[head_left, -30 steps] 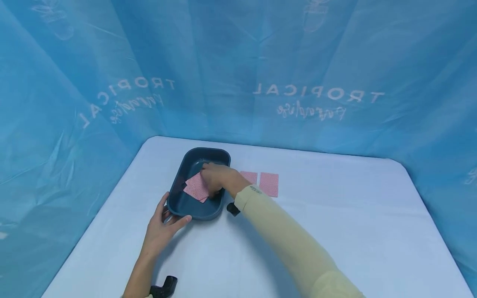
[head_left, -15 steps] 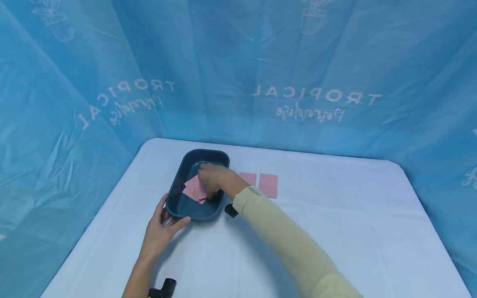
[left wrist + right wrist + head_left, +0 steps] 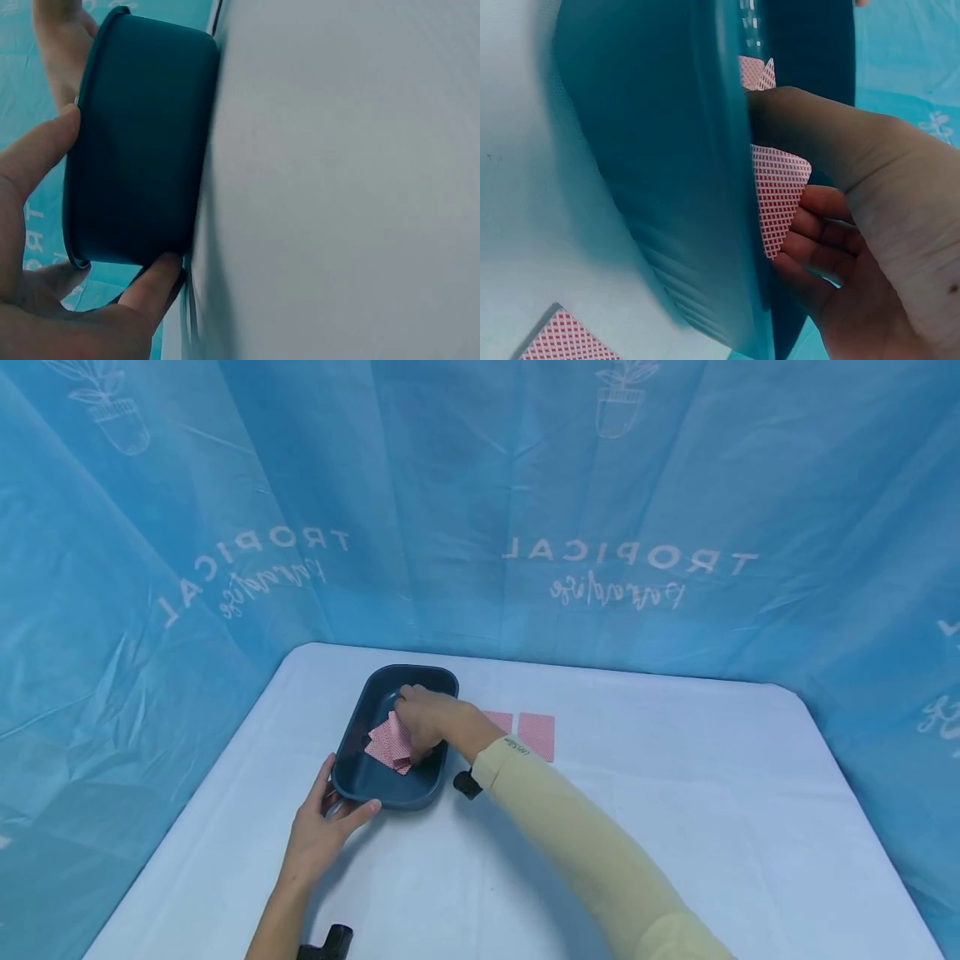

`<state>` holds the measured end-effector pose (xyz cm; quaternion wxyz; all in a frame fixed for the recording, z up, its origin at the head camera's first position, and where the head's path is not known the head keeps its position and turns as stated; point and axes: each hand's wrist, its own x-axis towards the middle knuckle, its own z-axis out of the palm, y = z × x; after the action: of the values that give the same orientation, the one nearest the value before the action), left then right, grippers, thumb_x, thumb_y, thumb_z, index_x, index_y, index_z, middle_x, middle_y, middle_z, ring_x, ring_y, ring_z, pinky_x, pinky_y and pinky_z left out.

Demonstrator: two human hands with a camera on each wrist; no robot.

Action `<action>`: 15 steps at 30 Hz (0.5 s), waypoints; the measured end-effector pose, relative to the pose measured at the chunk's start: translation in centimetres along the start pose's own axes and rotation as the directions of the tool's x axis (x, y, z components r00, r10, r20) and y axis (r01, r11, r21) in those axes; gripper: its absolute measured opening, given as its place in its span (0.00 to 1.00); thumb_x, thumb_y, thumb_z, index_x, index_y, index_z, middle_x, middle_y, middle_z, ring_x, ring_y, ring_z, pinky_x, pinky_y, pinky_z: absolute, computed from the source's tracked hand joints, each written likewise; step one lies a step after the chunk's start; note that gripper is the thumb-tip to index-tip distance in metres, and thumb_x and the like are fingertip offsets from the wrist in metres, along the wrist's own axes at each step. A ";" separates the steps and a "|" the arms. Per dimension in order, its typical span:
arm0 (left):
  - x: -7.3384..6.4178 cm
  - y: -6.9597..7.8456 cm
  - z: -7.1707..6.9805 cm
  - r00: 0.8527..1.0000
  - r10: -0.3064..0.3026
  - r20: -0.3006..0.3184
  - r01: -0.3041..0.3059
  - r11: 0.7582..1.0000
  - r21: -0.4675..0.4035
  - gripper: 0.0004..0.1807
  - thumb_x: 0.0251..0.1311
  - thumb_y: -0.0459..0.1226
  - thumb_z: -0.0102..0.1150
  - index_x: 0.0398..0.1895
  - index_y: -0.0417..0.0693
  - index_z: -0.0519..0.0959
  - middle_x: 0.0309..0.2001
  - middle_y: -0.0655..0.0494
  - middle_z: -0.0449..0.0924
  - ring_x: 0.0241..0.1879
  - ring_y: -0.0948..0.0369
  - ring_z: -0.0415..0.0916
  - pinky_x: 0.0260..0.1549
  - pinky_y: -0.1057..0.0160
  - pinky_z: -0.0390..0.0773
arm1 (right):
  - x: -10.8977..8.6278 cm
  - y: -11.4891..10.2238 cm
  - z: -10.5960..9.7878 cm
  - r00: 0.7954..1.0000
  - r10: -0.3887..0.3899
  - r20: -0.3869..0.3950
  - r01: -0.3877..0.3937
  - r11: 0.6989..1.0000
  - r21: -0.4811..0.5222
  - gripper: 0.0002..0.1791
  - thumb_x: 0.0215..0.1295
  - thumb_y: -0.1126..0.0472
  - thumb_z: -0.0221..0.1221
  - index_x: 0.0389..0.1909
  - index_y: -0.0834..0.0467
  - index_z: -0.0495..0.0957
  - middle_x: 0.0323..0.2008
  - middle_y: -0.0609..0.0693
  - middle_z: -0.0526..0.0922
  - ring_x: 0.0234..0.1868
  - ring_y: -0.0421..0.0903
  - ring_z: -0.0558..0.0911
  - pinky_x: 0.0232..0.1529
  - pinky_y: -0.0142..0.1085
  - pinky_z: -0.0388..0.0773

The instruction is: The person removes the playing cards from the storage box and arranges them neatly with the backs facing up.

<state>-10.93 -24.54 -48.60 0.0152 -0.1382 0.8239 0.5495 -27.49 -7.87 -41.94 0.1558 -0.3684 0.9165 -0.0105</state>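
Note:
A dark blue rectangular bin (image 3: 393,797) with rounded corners stands at the left of the table. My left hand (image 3: 315,835) holds its near left corner; in the left wrist view the thumb is at the rim and the fingertips press the wall lower down. My right hand (image 3: 431,718) reaches over the right rim into the bin. It grips several red-and-white patterned playing cards (image 3: 388,745), fanned out to the left of the fingers. In the right wrist view, one card (image 3: 778,195) lies between thumb and fingers, and the bin wall hides part of the hand.
Two more playing cards lie face down right of the bin, one (image 3: 536,737) in full view and one (image 3: 498,720) partly behind the right wrist. The white table (image 3: 675,818) is bounded by a blue printed curtain (image 3: 450,510) at the back and sides.
The fanned cards in my right hand have tilted and shifted slightly inside the bin. My left hand keeps its hold on the corner. The head view has moved a little.

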 end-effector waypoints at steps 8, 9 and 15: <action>0.0 0.0 0.3 1.000 -0.003 -0.019 0.003 1.000 -0.012 0.56 0.51 0.50 0.72 0.77 0.67 0.43 0.70 0.37 0.53 0.63 0.40 0.63 0.53 0.49 0.71 | -0.7 0.5 -0.3 1.000 -0.013 -0.019 0.012 0.999 -0.051 0.48 0.44 0.42 0.74 0.65 0.56 0.67 0.60 0.49 0.63 0.55 0.42 0.63 0.59 0.35 0.69; 0.0 -0.1 0.3 1.000 0.002 -0.020 -0.003 1.000 -0.010 0.56 0.51 0.50 0.72 0.77 0.67 0.43 0.70 0.37 0.53 0.63 0.40 0.63 0.53 0.49 0.71 | -0.8 0.6 -0.3 1.000 -0.015 -0.022 0.013 0.998 -0.054 0.48 0.44 0.41 0.74 0.65 0.56 0.67 0.59 0.48 0.63 0.55 0.42 0.63 0.58 0.35 0.70; 0.0 -0.3 0.2 0.999 0.037 -0.026 -0.037 0.999 -0.004 0.54 0.52 0.50 0.70 0.77 0.65 0.45 0.70 0.37 0.55 0.63 0.41 0.65 0.53 0.49 0.72 | -1.3 1.0 -1.0 0.998 -0.019 -0.054 0.018 1.000 -0.020 0.46 0.42 0.41 0.74 0.62 0.55 0.70 0.53 0.48 0.66 0.51 0.43 0.63 0.55 0.36 0.72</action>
<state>-10.92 -24.48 -48.91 -0.0058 -0.1302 0.8251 0.5497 -27.52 -6.33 -40.78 0.1272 -0.3779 0.9170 -0.0128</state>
